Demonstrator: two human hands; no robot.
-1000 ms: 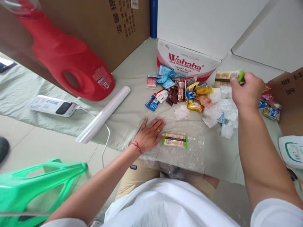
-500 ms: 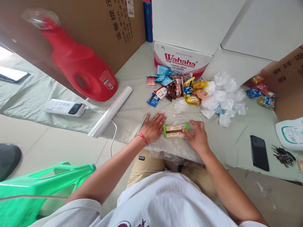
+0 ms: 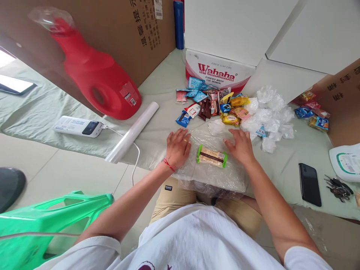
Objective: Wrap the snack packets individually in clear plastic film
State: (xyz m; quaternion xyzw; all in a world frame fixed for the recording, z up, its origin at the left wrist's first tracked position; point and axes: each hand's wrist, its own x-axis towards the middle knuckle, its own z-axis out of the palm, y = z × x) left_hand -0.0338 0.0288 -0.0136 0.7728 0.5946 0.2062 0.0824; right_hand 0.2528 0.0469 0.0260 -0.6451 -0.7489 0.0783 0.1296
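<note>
On film (image 3: 206,175), barcoded snack (image 3: 212,156), "Wahaha" carton (image 3: 218,72) behind

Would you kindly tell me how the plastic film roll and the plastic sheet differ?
The plastic film roll is a wound cylinder, while the plastic sheet is spread out beneath a green-ended snack bar. The roll looks whitish; the sheet is see-through and wrinkled. The roll lies left of the left hand, the sheet mostly right of it. Both look glossy.
</note>
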